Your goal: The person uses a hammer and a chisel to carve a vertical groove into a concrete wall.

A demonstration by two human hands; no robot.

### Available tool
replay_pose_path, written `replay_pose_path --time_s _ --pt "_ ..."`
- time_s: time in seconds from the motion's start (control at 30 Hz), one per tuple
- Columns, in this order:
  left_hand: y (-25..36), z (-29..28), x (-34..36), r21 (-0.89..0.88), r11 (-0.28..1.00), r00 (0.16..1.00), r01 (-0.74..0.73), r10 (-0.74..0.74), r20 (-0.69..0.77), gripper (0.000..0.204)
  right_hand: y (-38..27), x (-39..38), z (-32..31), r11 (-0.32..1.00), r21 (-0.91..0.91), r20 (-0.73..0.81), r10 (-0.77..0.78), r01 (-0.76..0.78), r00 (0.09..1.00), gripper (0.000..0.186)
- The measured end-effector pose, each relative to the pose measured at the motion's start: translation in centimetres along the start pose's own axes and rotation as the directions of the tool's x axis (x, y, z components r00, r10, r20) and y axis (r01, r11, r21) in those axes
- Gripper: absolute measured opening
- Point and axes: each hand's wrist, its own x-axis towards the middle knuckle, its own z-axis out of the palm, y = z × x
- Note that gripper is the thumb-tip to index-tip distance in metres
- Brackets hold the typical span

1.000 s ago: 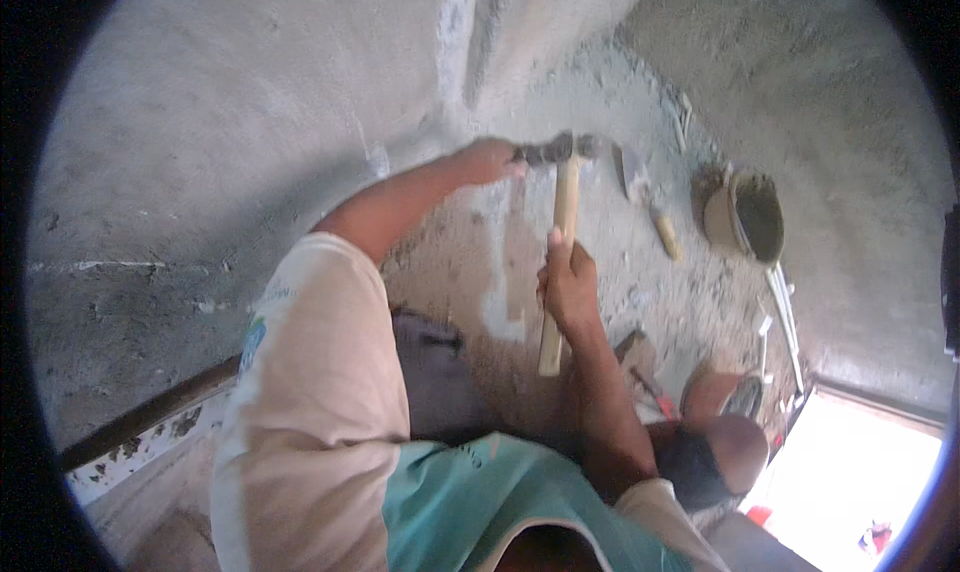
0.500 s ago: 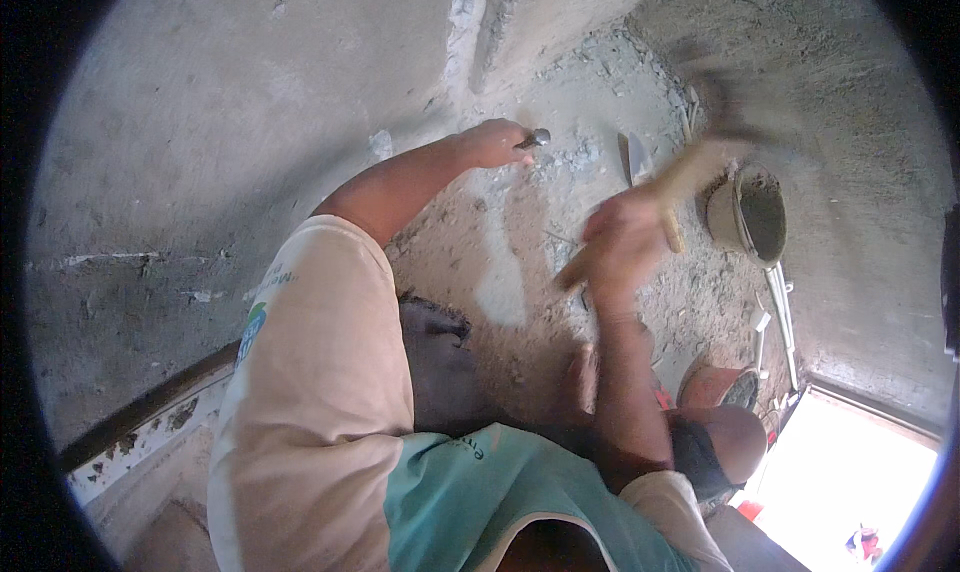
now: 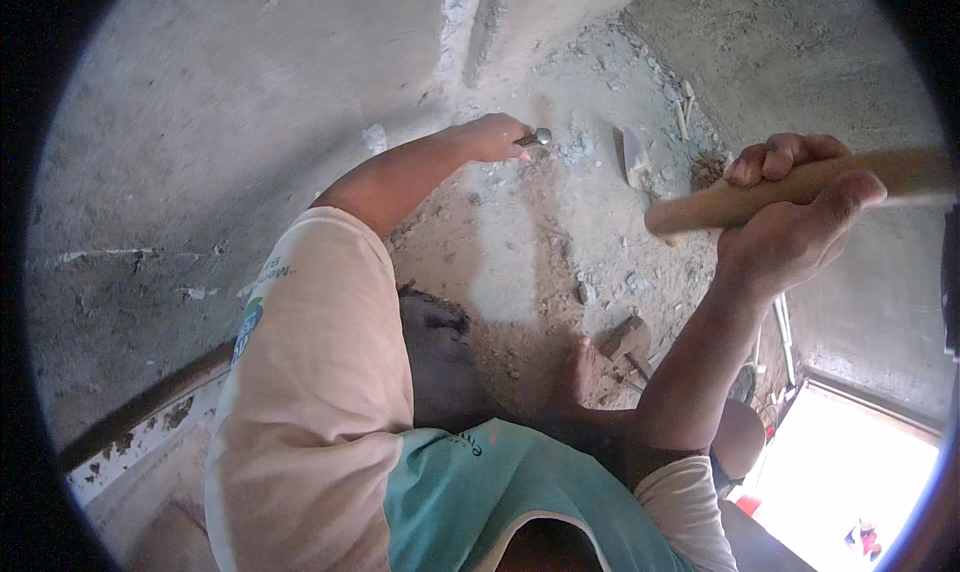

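My left hand [image 3: 497, 137] is closed around a steel chisel, whose round struck end [image 3: 542, 136] sticks out past the fingers; its lower part is hidden. This hand is low by the wall, over broken rubble. My right hand [image 3: 775, 222] is raised at the right, its fingers wrapped round the thick wooden handle of a hammer [image 3: 705, 208]. The handle runs off toward the right rim, and the hammer's head is out of sight. Between the hands, a pointing trowel [image 3: 632, 159] lies on the dusty ground.
A second hammer [image 3: 622, 338] lies by my bare foot [image 3: 578, 367]. Grey plastered walls [image 3: 210, 132] rise at left and right, with a vertical groove [image 3: 478, 32] ahead. Loose rubble [image 3: 610, 72] covers the corner. Pale pipes [image 3: 783, 337] lean near a bright opening [image 3: 850, 482] at lower right.
My right hand has swung up and to the right with the hammer, now blocking the view of the bucket. The hammer on the floor has come into view. My left hand stays in place.
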Motion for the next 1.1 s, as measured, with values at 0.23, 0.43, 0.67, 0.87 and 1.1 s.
replay_pose_path --time_s 0.23,0.43,0.67,0.87,1.1 --pt "-0.5 2.1 0.4 0.0 0.996 0.995 -0.091 0.091 -0.04 0.053 12.1 -18.1 -2.9 0.471 -0.404 0.037 0.865 -0.785 0.5 0.043" --pt "-1.6 2.2 0.5 0.026 1.0 0.999 -0.01 0.011 -0.034 0.041 5.8 -9.1 -3.5 0.64 -0.453 0.03 0.707 -0.621 0.706 0.041" --pt "0.3 0.4 -0.3 -0.038 0.998 0.999 -0.041 0.04 -0.032 0.037 0.1 0.0 -0.6 0.995 -0.093 -0.062 -0.04 0.034 0.997 0.049" --pt "-2.6 3.8 -0.1 0.008 0.989 0.974 -0.151 0.15 -0.167 0.037 11.3 -18.7 -2.9 0.445 -0.509 0.033 0.866 -0.737 0.5 0.043" --pt "0.1 0.1 -0.2 -0.028 0.999 1.0 0.024 -0.024 -0.001 0.034 3.9 -7.4 -3.5 0.736 -0.265 -0.084 0.626 -0.623 0.775 0.042"
